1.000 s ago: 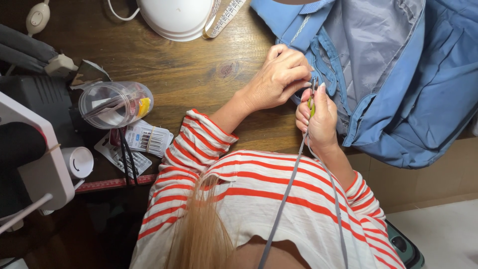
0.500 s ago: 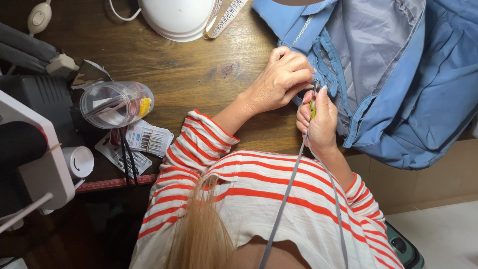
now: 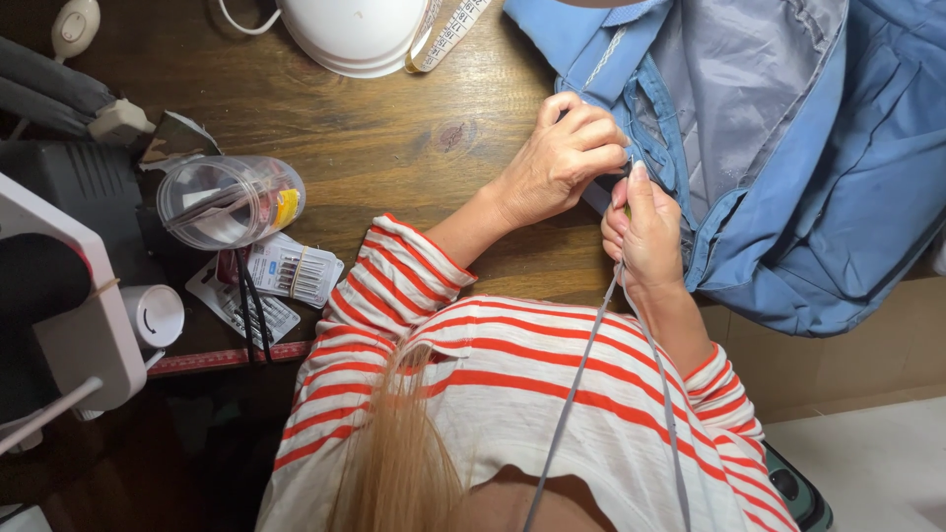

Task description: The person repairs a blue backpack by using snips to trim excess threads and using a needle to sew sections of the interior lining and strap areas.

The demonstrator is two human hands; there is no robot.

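The blue garment [image 3: 788, 187] lies bunched over the right end of the wooden bench [image 3: 374, 148], its grey lining turned up and one edge hanging past the bench's front.

At the far left stands a white and black sewing machine [image 3: 59, 315], with a small white spool [image 3: 156, 315] just beside it. Next to that, a clear plastic jar [image 3: 229, 200] lies on its side, and flat packets of needles [image 3: 286, 274] rest just below it, crossed by thin black cords. A red ruler [image 3: 232, 360] runs along the bench's front edge. At the top sits a white rounded lamp base [image 3: 355, 34], with a pale measuring tape [image 3: 448, 28] curling beside it.

The left hand [image 3: 562, 158] has its fingers curled shut, pinching the garment's blue edge where it meets the lining. The right hand [image 3: 645, 232] sits just beside it, almost touching, fingers closed on the same edge; whether they also grip a small tool cannot be told. A grey cord [image 3: 581, 384] runs down from the right hand across the red-striped sleeve [image 3: 394, 286] and shirt.
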